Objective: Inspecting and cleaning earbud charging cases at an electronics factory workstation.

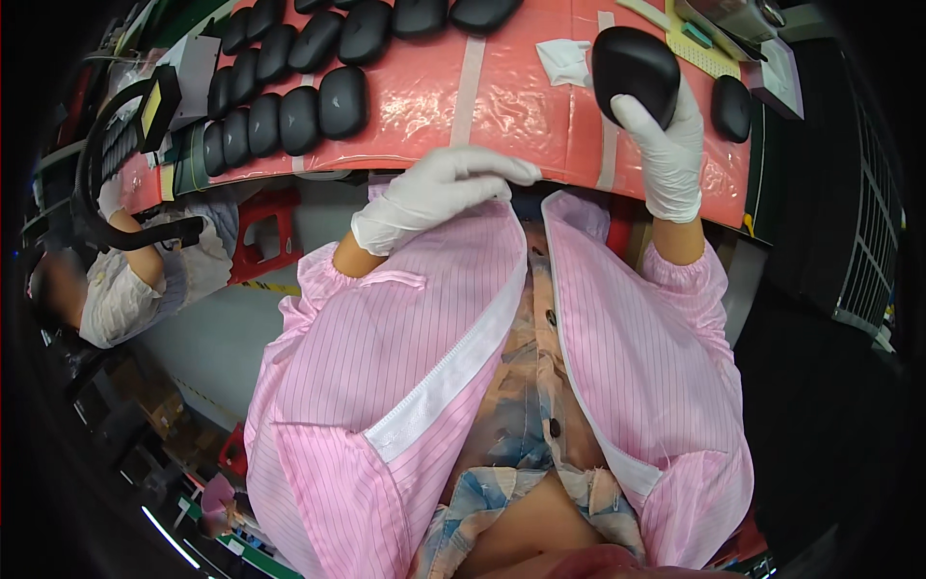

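My right hand, in a white glove, grips a smooth black mouse-shaped casing above the right part of the table. The thumb presses its near side; most of the fingers are hidden behind it. My left hand, gloved too, holds nothing. Its fingers stretch to the right, along the table's near edge. Similar black casings lie in rows at the far left. A single black casing rests to the right of my right hand. Beside the held casing is a crumpled white cloth or tissue.
A red, plastic-covered table mat with pale tape strips spans the worktop. At its left stand a grey box and a black curved tube. A yellow sheet lies far right. Another person sits at left near a red stool.
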Demonstrator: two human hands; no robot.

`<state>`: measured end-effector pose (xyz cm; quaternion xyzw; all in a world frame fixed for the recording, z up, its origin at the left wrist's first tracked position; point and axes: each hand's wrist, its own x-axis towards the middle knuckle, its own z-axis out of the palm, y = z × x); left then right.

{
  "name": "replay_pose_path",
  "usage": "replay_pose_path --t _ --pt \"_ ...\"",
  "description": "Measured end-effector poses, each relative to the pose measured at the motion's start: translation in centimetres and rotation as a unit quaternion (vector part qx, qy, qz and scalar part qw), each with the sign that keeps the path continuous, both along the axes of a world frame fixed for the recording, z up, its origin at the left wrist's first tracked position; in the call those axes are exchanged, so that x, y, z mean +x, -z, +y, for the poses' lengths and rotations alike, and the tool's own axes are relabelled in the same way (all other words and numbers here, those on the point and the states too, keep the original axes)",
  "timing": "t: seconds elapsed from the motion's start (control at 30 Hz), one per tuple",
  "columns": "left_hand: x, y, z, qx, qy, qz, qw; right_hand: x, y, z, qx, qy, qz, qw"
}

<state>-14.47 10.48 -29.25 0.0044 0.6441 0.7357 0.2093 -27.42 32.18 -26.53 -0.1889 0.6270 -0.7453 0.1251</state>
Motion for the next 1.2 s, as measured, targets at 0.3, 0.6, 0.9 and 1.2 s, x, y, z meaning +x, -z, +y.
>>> replay_pose_path --t 0.3,0.6,0.9,1.2 --pt "-5.0 -2.0 1.4 0.387 -0.028 0.013 0.921 -1.1 0.5 -4.1 0.100 -0.066 0.400 0.908" --pt "-6.6 -3.1 1.5 0.281 -0.226 -0.008 0.933 -0.7 -0.6 -2.8 0.152 -0.111 0.216 0.958" --pt "-7.1 -3.3 1.7 0.200 -0.248 0.032 0.947 -0.8 -1.4 -3.7 0.133 -0.116 0.153 0.972" --pt "-8.2 -1.8 1.2 0.431 0.099 -0.131 0.887 -3.8 -2.8 -1.4 -0.013 -0.231 0.180 0.956"
